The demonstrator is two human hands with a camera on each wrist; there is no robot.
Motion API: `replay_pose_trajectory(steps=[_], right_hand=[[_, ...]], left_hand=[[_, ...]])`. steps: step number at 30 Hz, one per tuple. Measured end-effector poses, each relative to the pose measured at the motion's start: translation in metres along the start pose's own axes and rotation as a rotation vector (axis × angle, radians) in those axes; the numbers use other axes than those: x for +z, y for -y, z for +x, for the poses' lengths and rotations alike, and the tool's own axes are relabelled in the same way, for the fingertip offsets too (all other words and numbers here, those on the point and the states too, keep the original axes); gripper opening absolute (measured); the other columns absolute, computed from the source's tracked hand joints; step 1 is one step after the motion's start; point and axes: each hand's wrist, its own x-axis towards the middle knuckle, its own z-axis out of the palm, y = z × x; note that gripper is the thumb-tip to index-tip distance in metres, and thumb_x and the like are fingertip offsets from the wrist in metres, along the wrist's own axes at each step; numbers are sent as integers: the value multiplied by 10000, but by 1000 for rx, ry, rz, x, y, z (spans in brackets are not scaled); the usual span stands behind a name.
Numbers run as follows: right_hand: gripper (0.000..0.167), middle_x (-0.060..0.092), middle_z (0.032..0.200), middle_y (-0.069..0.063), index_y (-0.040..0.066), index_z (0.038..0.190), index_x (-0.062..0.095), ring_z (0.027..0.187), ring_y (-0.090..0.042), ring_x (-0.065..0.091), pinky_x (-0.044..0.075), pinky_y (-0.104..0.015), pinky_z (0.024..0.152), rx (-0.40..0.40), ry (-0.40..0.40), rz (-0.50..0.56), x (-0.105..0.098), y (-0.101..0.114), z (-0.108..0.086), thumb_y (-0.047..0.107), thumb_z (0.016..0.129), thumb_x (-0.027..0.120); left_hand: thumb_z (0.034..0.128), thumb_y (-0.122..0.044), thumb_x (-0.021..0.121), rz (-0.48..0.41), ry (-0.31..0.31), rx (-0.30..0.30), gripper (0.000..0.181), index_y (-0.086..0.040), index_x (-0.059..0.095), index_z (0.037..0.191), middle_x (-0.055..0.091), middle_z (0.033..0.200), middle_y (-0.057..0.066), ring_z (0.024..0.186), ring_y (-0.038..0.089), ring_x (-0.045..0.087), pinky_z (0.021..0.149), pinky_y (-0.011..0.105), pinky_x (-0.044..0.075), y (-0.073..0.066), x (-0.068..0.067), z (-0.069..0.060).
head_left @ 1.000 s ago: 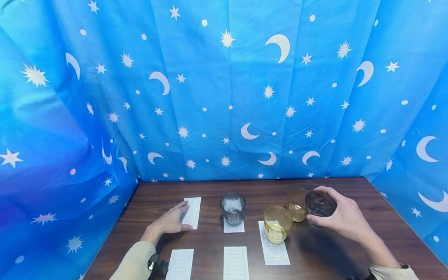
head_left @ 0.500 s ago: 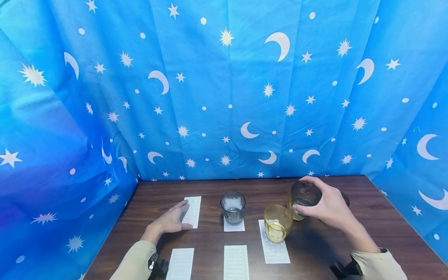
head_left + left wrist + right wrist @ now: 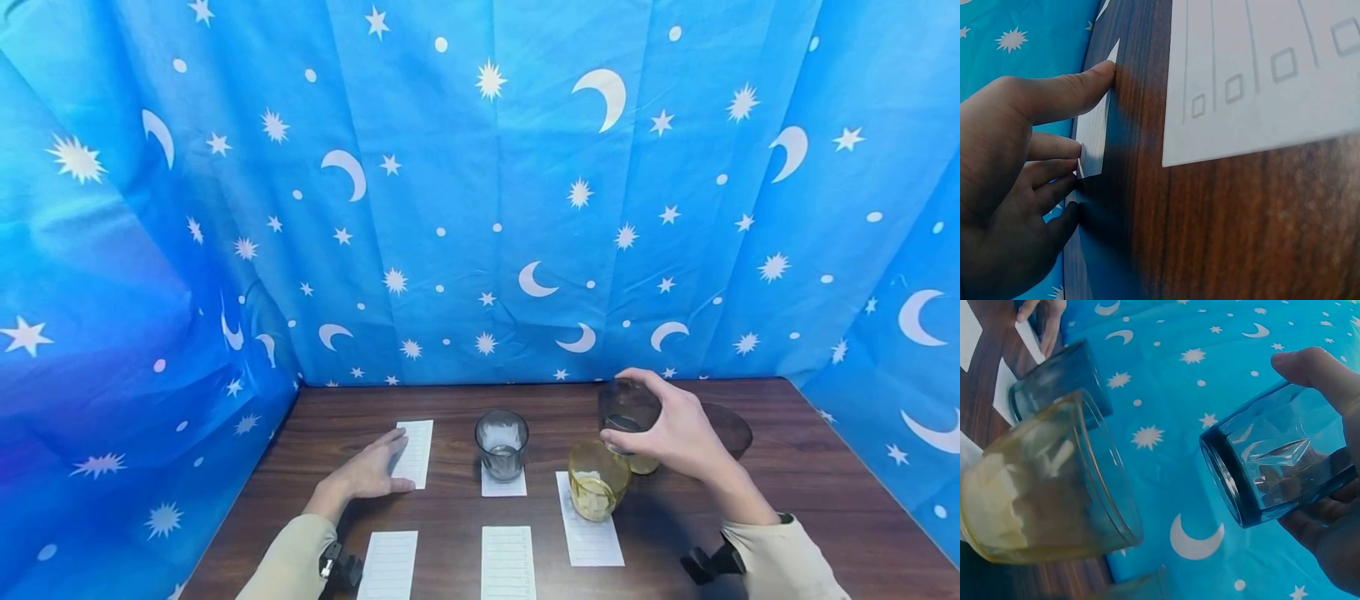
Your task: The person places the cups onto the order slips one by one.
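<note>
My right hand (image 3: 678, 429) grips a smoky grey glass tumbler (image 3: 627, 407) around its side, lifted off the table. In the right wrist view the held tumbler looks tilted, its thick base toward the left. Just in front and below stands an amber glass tumbler (image 3: 598, 482) on a paper slip (image 3: 595, 546). A second amber tumbler (image 3: 647, 464) is mostly hidden behind the held one. My left hand (image 3: 367, 469) rests at a paper slip (image 3: 417, 454) at the back left, its fingers and thumb extended along the slip's left side and near corner.
Another grey tumbler (image 3: 501, 446) stands on a paper slip (image 3: 503, 487) at the middle. Behind my right wrist shows a dark tumbler (image 3: 731, 429), partly hidden. Two more slips lie at the front. A blue star-and-moon cloth (image 3: 465, 250) hangs around the brown table (image 3: 330, 433).
My right hand has carried the grey tumbler leftward, over the rear amber tumbler, uncovering the dark tumbler at the right. My left hand has stayed in place.
</note>
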Motion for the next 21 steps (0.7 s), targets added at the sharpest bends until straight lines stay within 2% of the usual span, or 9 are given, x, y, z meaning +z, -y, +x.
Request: replay_pose_trajectory(steps=[4,10,21], right_hand=[[760,689,1115,-84,186,1266,575,905,-247,644,513,-413,717,-21,12,16,8,5,5,442,627,898],[772,677,1151,-71,185,1277,567,957,-254,644,530,-457,768,-52,21,37,18,16,13,447,630,896],[781,661,1141,-36,217,1288,543,971,-224,632,545,-388,778,-39,70,132,32,42,27,443,629,898]], left_hand=[[770,-426,800,12,-4,10,875,5,440,1441,336,1559,163,1421,376,337,1140,525,320,0,0,0],[769,-423,801,3,-3,5,874,6,441,1441,332,1561,160,1423,379,331,1140,529,318,1,0,-1],[764,-427,803,8,-7,4,879,2,443,1440,337,1558,162,1422,377,335,1140,522,322,0,-1,1]])
